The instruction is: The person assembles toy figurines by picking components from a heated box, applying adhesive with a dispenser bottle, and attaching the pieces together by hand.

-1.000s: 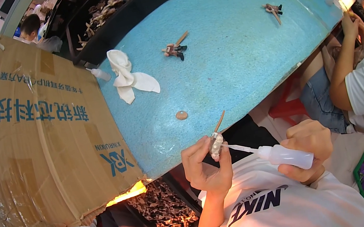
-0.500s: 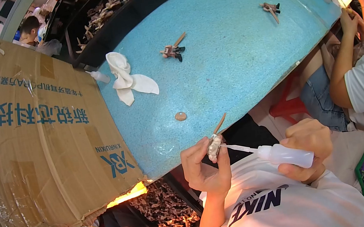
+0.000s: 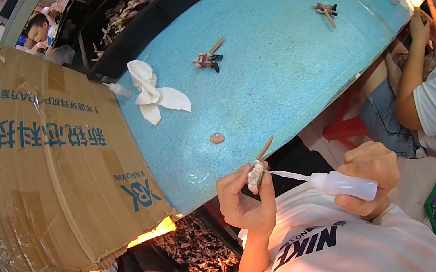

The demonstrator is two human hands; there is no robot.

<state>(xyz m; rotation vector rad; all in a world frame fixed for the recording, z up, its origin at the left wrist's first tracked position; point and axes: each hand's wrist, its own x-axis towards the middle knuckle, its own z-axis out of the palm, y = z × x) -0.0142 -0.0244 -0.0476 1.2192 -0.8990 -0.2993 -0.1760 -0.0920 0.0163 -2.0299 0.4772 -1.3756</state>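
Note:
My left hand [image 3: 245, 203] pinches a small whitish-grey figurine [image 3: 255, 177] between thumb and fingers, just off the table's near edge. A thin brown stick-like piece [image 3: 265, 147] juts up from it. Wrapped around a translucent white squeeze bottle [image 3: 348, 185] is my right hand [image 3: 377, 173]. The bottle lies tilted, and its long thin nozzle [image 3: 288, 174] reaches left, its tip at the figurine; whether they touch I cannot tell. Beyond my hands, a flat oval tan piece [image 3: 216, 138] rests on the blue tabletop [image 3: 279, 85].
Two painted figurines [image 3: 209, 60] with brown stick pieces lie farther back. A white cloth [image 3: 149, 95] and another squeeze bottle [image 3: 119, 89] are at left, beside a large cardboard sheet [image 3: 59, 185]. Black crates [image 3: 168, 9] hold many small parts. People sit right and lower left.
My hands hold nearly the same pose; the bottle has shifted very slightly to the right. At the lower left, another person's hand has moved up and left against the cardboard's lower edge.

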